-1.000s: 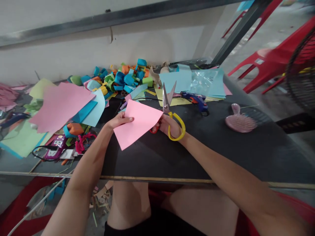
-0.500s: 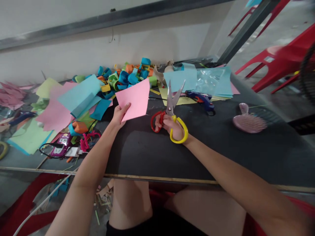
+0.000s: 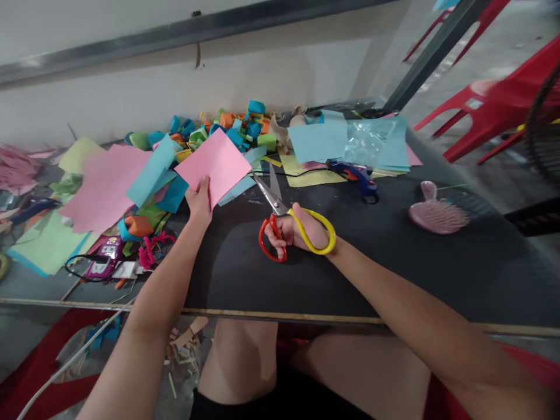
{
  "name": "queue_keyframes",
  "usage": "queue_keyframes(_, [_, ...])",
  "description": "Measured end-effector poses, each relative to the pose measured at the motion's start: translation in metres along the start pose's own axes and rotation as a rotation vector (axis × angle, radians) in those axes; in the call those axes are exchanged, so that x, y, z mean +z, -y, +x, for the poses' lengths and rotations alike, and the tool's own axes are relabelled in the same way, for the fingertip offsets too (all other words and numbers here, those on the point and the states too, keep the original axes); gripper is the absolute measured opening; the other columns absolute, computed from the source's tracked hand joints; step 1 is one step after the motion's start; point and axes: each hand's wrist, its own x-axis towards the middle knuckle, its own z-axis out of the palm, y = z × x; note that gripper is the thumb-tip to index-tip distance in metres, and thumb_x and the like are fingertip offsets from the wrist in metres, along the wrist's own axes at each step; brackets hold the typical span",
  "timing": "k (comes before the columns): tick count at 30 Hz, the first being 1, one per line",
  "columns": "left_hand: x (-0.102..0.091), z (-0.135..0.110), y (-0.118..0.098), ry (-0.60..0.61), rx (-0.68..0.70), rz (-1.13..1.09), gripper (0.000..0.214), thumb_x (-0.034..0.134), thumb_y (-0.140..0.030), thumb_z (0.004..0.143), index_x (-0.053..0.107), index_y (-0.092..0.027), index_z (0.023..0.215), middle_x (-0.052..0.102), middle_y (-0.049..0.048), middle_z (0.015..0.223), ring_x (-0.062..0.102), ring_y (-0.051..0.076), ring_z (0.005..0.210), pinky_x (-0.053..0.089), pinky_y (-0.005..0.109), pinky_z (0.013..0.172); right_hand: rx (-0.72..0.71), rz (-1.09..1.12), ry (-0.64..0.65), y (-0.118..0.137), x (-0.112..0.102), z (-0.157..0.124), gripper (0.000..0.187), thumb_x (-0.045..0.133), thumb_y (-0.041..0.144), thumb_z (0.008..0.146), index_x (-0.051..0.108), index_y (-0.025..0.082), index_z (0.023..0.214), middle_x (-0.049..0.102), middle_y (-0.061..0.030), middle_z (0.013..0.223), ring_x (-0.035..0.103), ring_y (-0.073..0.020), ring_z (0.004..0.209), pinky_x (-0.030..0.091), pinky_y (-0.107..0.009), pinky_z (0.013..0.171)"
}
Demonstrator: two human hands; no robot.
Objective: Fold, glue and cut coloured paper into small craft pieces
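Observation:
My left hand (image 3: 200,201) pinches a pink sheet of paper (image 3: 219,165) by its lower left edge, thumb on top. The sheet is held up off the table with one corner pointing right. My right hand (image 3: 297,230) has its fingers and thumb through the handles of a pair of scissors (image 3: 276,204), one loop red and the other yellow. The blades stand apart and point up and left, their tips close to the sheet's right corner. Whether blade and paper touch, I cannot tell.
Behind the sheet lies a heap of folded coloured paper pieces (image 3: 256,107). A blue glue gun (image 3: 359,177) and a pink hairbrush (image 3: 437,216) lie to the right. Loose coloured sheets (image 3: 105,186) and a purple device with a cable (image 3: 105,254) cover the left side of the dark table (image 3: 245,274).
The pink sheet has turned so a corner faces right. The scissors have swung left, their blades now angled toward that corner. A light blue strip now shows behind the pink sheet.

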Motion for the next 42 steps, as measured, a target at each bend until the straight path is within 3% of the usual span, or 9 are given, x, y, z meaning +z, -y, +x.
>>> queue_keyframes(6, [-0.002,0.001,0.003,-0.002,0.008,0.035,0.042,0.081,-0.047,0.068,0.067,-0.014,0.091,0.073,0.0098,0.1,0.069,0.021,0.096,0.055,0.031,0.088,-0.022,-0.049,0.051,0.0,0.001,0.0,0.089,0.006,0.092,0.078,0.052,0.016,0.083,0.043,0.0019,0.064,0.054,-0.0155,0.054,0.049,-0.03,0.055])
queue_keyframes(15, [-0.008,0.005,0.01,0.07,0.033,0.058,0.046,0.08,-0.054,0.066,0.069,-0.014,0.087,0.072,0.0083,0.094,0.069,0.02,0.091,0.055,0.033,0.09,-0.041,0.009,0.008,-0.005,-0.002,0.002,0.092,0.005,0.092,0.078,0.054,0.015,0.092,0.045,0.0018,0.065,0.054,-0.0149,0.055,0.049,-0.029,0.056])
queue_keyframes(42, [-0.008,0.009,0.015,0.032,0.066,0.111,0.051,0.079,-0.06,0.064,0.068,-0.015,0.086,0.072,0.0092,0.092,0.069,0.024,0.089,0.056,0.041,0.091,-0.055,0.065,-0.028,-0.008,-0.006,0.001,0.088,0.011,0.092,0.078,0.054,0.015,0.088,0.045,0.003,0.064,0.056,-0.0144,0.053,0.052,-0.03,0.057])
